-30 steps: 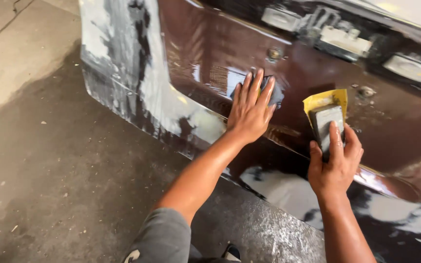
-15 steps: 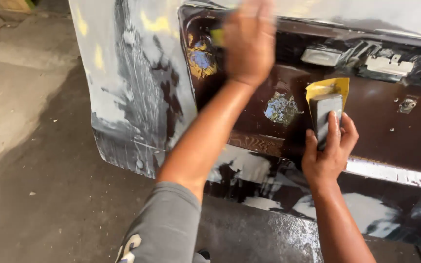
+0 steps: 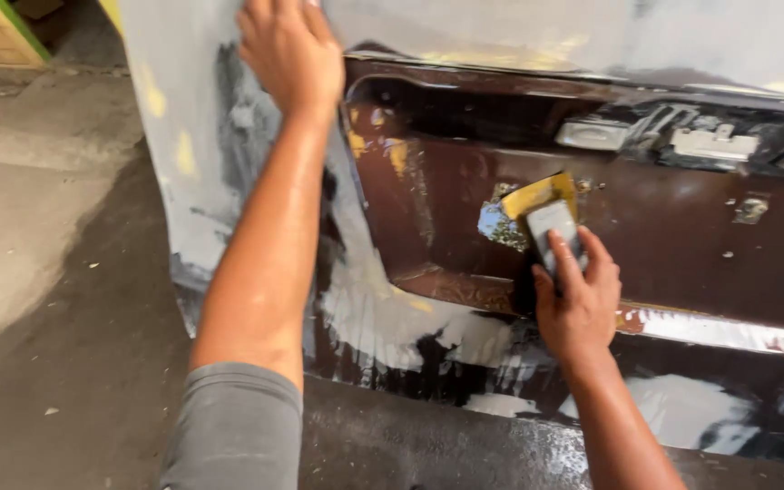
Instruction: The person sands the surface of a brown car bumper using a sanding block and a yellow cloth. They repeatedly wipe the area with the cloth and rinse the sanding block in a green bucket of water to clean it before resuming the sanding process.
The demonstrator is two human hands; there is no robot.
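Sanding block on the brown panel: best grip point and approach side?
Grip the sanding block at its grey lower end, coming from below, as the right hand does. It lies flat against the brown panel, yellow paper end up, so probably only the outer face and edges are open to fingers.

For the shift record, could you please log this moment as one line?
left hand: flat on grey primed panel | right hand: presses sanding block on brown panel | floor: wet
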